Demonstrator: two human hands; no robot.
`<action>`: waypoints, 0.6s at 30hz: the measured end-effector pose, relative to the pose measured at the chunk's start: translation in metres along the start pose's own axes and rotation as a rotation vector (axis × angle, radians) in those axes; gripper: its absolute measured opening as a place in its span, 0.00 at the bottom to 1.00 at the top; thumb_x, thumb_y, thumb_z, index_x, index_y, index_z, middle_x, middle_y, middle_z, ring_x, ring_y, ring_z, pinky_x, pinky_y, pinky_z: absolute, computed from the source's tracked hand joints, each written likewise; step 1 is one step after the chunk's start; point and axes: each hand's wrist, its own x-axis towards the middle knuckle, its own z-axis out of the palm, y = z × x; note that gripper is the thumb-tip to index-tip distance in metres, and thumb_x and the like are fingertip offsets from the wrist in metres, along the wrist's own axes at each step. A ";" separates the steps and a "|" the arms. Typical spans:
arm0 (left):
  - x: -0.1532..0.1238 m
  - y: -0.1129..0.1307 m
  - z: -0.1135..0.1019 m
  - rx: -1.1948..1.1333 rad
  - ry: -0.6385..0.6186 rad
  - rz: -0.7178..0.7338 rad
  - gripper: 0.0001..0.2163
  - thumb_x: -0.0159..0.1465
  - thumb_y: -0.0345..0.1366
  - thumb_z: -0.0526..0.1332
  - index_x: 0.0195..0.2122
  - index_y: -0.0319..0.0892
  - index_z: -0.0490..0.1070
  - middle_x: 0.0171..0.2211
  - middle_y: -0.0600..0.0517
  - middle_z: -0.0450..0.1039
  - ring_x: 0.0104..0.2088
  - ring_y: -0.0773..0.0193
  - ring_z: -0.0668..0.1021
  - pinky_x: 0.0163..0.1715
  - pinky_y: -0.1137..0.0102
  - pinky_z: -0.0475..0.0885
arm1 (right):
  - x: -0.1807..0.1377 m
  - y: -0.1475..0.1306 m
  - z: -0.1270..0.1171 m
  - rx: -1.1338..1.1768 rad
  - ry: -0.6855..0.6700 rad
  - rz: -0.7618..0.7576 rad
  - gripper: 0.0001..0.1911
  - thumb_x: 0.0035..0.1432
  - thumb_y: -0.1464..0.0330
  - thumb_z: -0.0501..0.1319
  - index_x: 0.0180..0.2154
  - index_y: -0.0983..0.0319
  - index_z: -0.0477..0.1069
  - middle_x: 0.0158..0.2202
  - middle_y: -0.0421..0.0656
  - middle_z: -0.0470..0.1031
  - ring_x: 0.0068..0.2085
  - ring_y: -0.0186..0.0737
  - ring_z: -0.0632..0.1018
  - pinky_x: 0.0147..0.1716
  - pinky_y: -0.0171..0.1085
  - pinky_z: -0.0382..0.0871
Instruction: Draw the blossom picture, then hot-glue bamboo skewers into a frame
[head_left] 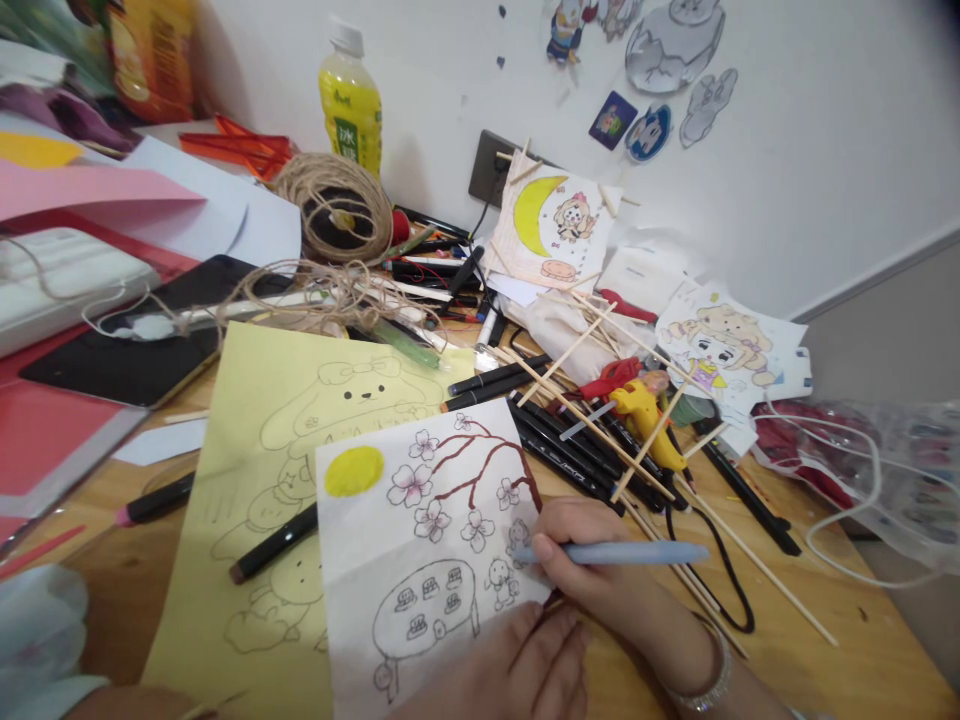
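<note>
Holding pen (pixel 622 553), left hand (pixel 517 668) partly cropped

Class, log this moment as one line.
right hand: holds pen, tip on drawing | left hand: flat on drawing | nearby: markers, sticks

Legible marking found on one item only: the yellow drink bottle (pixel 349 100) carries a green label (pixel 348 137) with the white Chinese character "冰"; the smaller characters around it are too small to read. Print on the orange packet (pixel 154 55) and the black markers (pixel 559 450) is illegible.
</note>
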 end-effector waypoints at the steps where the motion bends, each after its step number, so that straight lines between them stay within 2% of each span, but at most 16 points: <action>1: 0.000 0.000 0.000 0.003 -0.001 -0.003 0.13 0.66 0.30 0.52 0.46 0.41 0.73 0.47 0.52 0.75 0.48 0.64 0.73 0.50 0.67 0.60 | 0.000 0.000 0.000 -0.006 0.005 0.009 0.17 0.61 0.68 0.51 0.19 0.60 0.59 0.18 0.38 0.66 0.22 0.32 0.68 0.23 0.32 0.62; 10: 0.000 0.000 0.001 0.000 0.029 -0.021 0.13 0.67 0.31 0.50 0.46 0.40 0.73 0.48 0.53 0.75 0.48 0.63 0.73 0.50 0.67 0.60 | 0.000 -0.001 -0.001 -0.058 0.014 0.031 0.16 0.61 0.68 0.50 0.21 0.60 0.59 0.18 0.37 0.64 0.22 0.32 0.67 0.22 0.32 0.61; 18: -0.002 0.001 0.004 -0.022 -0.029 0.007 0.12 0.65 0.33 0.55 0.47 0.40 0.72 0.50 0.50 0.73 0.49 0.63 0.73 0.50 0.66 0.61 | -0.001 0.000 -0.001 -0.031 0.013 0.000 0.17 0.62 0.67 0.50 0.20 0.60 0.60 0.18 0.38 0.66 0.22 0.32 0.67 0.23 0.32 0.62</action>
